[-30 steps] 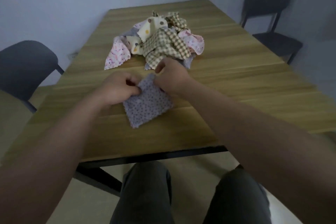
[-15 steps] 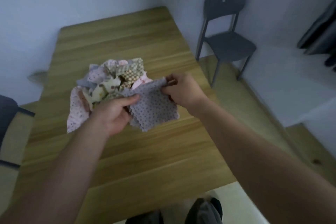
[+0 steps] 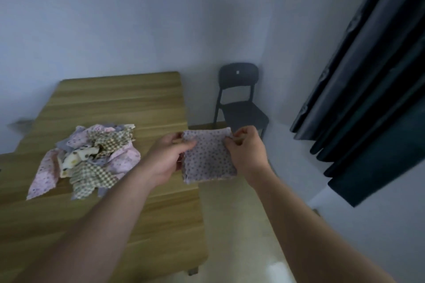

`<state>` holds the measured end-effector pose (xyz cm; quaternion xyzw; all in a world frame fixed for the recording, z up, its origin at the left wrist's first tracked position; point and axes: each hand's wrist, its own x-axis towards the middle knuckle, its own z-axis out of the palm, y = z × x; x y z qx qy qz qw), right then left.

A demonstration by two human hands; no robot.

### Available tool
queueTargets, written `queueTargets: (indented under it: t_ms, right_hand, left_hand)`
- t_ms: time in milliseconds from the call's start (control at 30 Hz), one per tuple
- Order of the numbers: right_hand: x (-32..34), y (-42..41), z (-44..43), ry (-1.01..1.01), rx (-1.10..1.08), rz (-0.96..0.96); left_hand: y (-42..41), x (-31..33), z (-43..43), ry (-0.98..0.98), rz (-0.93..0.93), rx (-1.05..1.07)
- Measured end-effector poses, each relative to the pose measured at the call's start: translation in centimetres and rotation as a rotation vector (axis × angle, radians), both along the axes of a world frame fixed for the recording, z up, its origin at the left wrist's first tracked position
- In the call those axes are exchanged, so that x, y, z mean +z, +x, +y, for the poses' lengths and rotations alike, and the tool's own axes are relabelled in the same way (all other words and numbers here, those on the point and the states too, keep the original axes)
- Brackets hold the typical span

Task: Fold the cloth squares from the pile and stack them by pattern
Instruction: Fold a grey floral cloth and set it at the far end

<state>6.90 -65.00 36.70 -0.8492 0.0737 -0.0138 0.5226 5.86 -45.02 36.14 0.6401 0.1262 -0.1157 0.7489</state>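
Observation:
A lilac cloth square with small dark dots [image 3: 208,156] hangs in the air past the table's right edge. My left hand [image 3: 169,156] pinches its upper left corner and my right hand [image 3: 247,150] pinches its upper right corner, so the cloth is stretched flat between them. The pile of cloth squares [image 3: 88,159] lies on the wooden table [image 3: 128,103] to the left of my hands. It holds pink flowered, beige checked, cream spotted and lilac pieces, crumpled together.
A dark chair [image 3: 240,103] stands against the wall behind the cloth, right of the table. Dark curtains [image 3: 372,89] hang at the right. Pale floor lies below my right arm.
The view has swung to the right. Both hands carried the lilac cloth off the table, to the right of the pile, and spread it wider between them.

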Motion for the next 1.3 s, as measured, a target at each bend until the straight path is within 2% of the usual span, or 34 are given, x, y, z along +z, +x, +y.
queueTargets:
  t_ms: [100, 200, 367, 467, 634, 700, 867, 1067, 1167, 1300]
  right_hand:
    - [1.1, 1.8, -3.7, -0.042, 0.016, -0.013]
    - [0.7, 4.6, -5.7, -0.084, 0.075, -0.026]
    - [-0.8, 11.6, -6.8, -0.094, 0.171, 0.034]
    - [-1.3, 17.4, -6.8, -0.080, 0.219, 0.096]
    - [-2.3, 22.6, -6.8, -0.105, 0.346, 0.177]
    - [-2.7, 26.2, -6.7, -0.133, 0.402, 0.201]
    - [-4.4, 34.5, -6.1, -0.186, 0.570, 0.221]
    - [-7.1, 46.9, -3.7, -0.112, 0.697, 0.253]
    - [-6.5, 53.6, -2.4, -0.053, 0.782, 0.277]
    - [-5.4, 61.6, 0.7, -0.104, 0.879, 0.285]
  left_hand:
    - [-0.3, 0.1, -3.4, -0.055, -0.002, 0.062]
    - [1.1, -0.4, -5.1, 0.052, -0.060, 0.045]
    - [7.3, -2.0, -6.4, 0.191, -0.126, 0.012]
    - [12.7, -3.8, -6.6, 0.209, -0.097, 0.049]
    - [17.9, -4.7, -6.4, 0.214, -0.060, 0.068]
    - [21.1, -4.5, -6.6, 0.236, -0.045, 0.112]
    - [28.0, -5.1, -5.4, 0.474, -0.028, 0.095]
    - [39.1, -6.9, -3.7, 0.539, 0.038, 0.226]
    - [44.8, -6.7, -2.1, 0.557, 0.073, 0.297]
    - [51.2, -5.5, 0.4, 0.547, 0.077, 0.332]
